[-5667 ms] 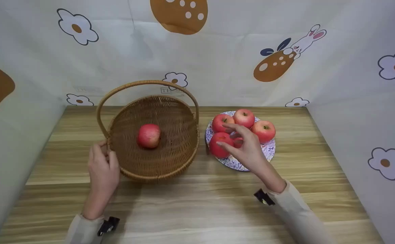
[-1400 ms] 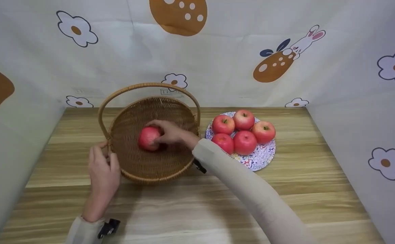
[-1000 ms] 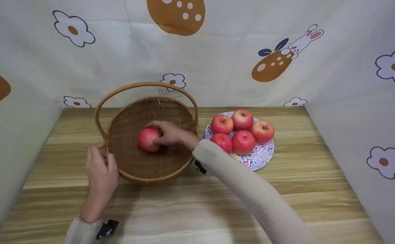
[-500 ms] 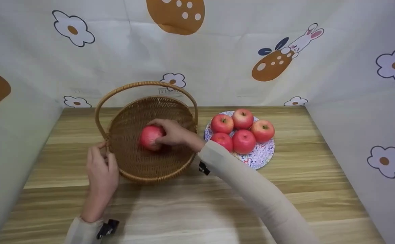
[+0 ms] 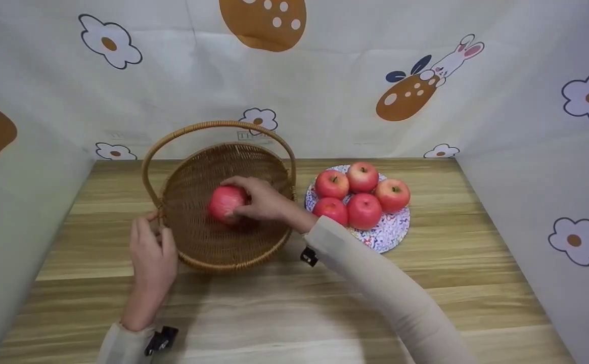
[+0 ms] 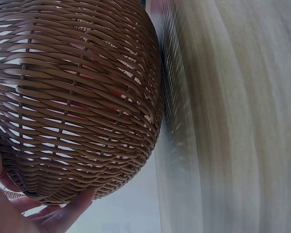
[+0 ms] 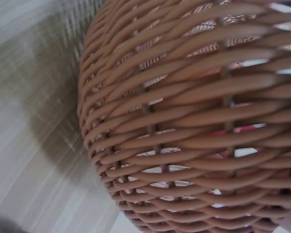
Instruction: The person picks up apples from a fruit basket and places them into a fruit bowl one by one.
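Note:
A round wicker basket [image 5: 213, 247] with an arched handle stands on the table. My left hand [image 5: 152, 258] grips its left rim at the foot of the handle; in the left wrist view, fingers [image 6: 68, 213] curl around the wicker edge. Inside the basket, my right hand [image 5: 264, 202] holds a red apple [image 5: 226, 203], thumb on the near side and fingers over the far side. The basket's woven wall [image 7: 194, 126] fills most of the right wrist view and hides that hand's grip.
Right of the basket lies a speckled plate [image 5: 390, 232] bearing several red apples [image 5: 365, 211]. My right forearm passes over the plate's near left edge. A printed cloth wall [image 5: 324, 101] rises behind the wooden table [image 5: 274, 313].
Earliest, my right hand was over the plate with its fingers spread; later it gripped the apple in the basket. Over the last second hand and apple have shifted slightly right. My left hand stays put.

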`<state>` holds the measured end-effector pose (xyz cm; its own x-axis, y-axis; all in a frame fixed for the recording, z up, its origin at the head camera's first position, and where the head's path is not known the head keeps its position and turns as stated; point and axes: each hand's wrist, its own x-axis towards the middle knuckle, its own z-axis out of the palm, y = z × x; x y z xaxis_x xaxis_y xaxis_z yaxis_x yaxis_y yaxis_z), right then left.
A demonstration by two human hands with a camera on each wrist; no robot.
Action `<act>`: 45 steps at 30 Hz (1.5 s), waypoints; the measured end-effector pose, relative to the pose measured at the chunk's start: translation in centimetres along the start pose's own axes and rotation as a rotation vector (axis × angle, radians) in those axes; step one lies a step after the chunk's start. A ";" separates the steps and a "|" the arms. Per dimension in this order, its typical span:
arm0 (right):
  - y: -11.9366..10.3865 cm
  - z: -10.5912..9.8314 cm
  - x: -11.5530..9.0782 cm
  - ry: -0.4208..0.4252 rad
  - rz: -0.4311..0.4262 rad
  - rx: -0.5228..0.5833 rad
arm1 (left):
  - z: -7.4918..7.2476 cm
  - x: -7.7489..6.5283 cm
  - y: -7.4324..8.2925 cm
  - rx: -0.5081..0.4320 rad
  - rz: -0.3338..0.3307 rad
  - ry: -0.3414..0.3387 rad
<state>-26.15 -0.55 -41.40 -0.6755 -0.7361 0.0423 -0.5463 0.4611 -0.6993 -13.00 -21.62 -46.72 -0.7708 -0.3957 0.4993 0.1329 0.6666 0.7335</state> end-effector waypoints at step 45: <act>-1.5 -1.4 -7.8 0.169 -0.068 0.507 | 0.1 0.0 -0.2 -0.002 -0.007 0.003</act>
<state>-20.71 5.19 -39.70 -0.7404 -0.6464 0.1844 -0.3119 0.0872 -0.9461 -13.12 -21.68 -46.90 -0.7700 -0.4022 0.4954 0.1287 0.6625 0.7379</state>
